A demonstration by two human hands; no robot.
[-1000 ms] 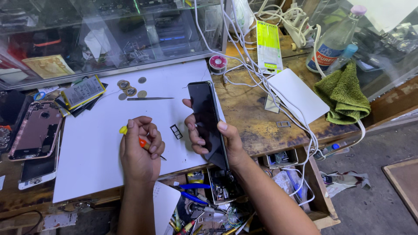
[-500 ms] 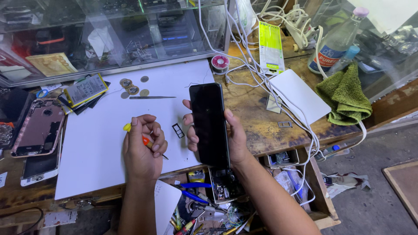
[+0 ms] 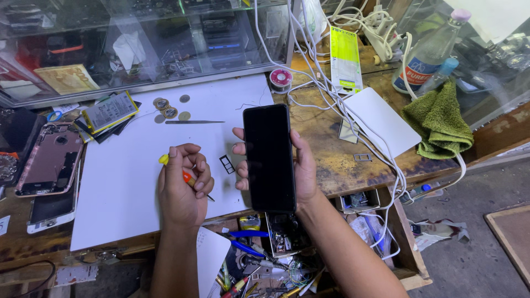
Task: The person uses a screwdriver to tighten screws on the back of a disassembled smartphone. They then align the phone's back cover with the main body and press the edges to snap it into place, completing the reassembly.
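My right hand [image 3: 301,165] grips a black smartphone [image 3: 269,157] from behind, its dark screen facing up above the front edge of the workbench. My left hand [image 3: 182,187] rests on the white work mat [image 3: 121,182], closed around a small screwdriver [image 3: 190,179] with a yellow cap and orange shaft. A small black SIM tray [image 3: 227,164] lies on the mat between my two hands. Metal tweezers [image 3: 194,122] lie farther back on the mat.
An opened phone body [image 3: 47,160], a flat battery [image 3: 110,111] and a few coins [image 3: 168,110] sit at the left. White cables [image 3: 331,94], a white pad [image 3: 381,124], a green towel [image 3: 439,121] and a bottle [image 3: 428,60] are at the right. A drawer of tools [image 3: 265,259] is open below.
My right hand turned the phone from tilted on edge to screen facing up and shifted it slightly right. My left hand with the screwdriver stayed in place.
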